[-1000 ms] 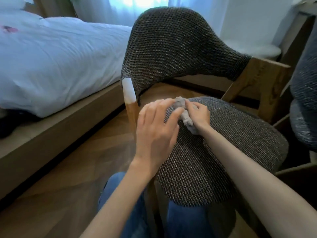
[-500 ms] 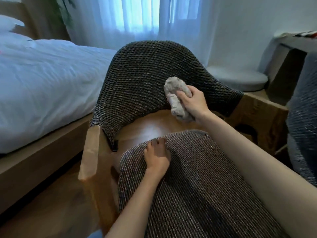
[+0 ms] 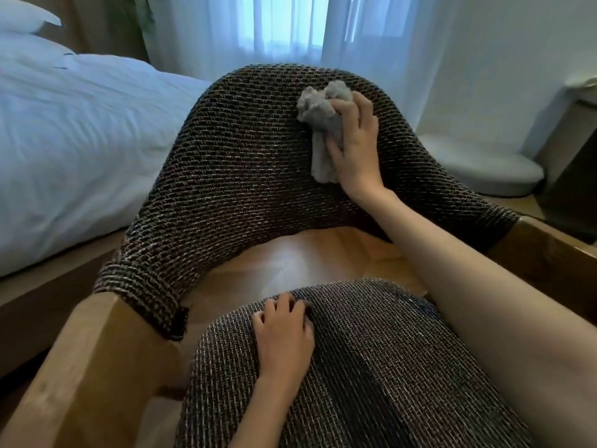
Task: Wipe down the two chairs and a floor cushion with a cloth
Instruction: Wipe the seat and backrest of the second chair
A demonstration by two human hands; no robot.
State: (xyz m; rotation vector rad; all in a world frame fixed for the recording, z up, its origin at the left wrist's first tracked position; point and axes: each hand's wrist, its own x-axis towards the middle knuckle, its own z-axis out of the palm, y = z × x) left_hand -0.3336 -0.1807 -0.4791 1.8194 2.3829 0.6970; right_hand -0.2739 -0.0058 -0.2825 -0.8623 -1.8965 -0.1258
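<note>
While the cloth (image 3: 318, 124) is bunched into a grey wad up near 12 o'clock on my feed, it's pressed against the inner face of the chair (image 3: 242, 163) backrest, a bit right of the middle and close to the top edge. From my end the right hand (image 3: 355, 147) looks clamped on it, fingers and thumb curled round the wad, with a tail of fabric hanging out below the palm. Down at 6 o'clock the left hand (image 3: 284, 337) lies palm down on the back edge of the seat (image 3: 371, 367), fingers loosely bent, nothing in it. Between seat and backrest there's a gap and I can see the wood floor (image 3: 290, 253) through it. One wooden armrest (image 3: 97, 350) runs off toward 7 o'clock, the other sits out at 3 o'clock. Over at 2 o'clock the floor cushion (image 3: 484, 169) is a pale round pad lying flat behind the chair, well apart from the cloth. A bed (image 3: 80, 124) with white bedding fills 9 to 10 o'clock, just beside the chair, and sheer curtains (image 3: 258, 27) hang at 12 o'clock behind it all
</note>
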